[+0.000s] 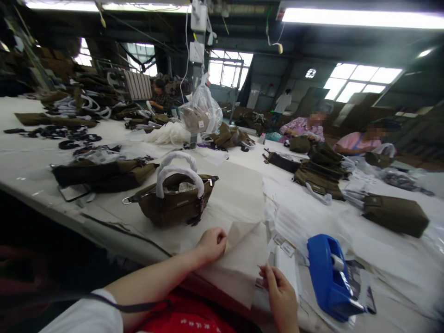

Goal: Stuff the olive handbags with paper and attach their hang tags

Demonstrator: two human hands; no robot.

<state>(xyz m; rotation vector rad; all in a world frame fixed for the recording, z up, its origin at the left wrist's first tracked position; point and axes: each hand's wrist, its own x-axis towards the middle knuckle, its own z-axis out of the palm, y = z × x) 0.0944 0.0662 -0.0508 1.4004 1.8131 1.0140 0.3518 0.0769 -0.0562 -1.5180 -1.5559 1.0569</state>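
Note:
A thin off-white sheet of paper hangs partly over the table's front edge, with one corner folded up. My left hand is closed on its left side, by the raised fold. My right hand pinches the sheet's right edge between thumb and fingers. Just beyond my left hand stands an olive-brown handbag, upright, its two handles wrapped in white. A dark tassel hangs at its right side and pale stuffing shows in its opening. To the right of my right hand sits a blue tape dispenser.
More flat olive bags lie at left, with heaps of wrapped handles behind. Other olive bags lie at right. A clear plastic bag hangs from a post. Two co-workers handle bags across the table. Small labels lie near the dispenser.

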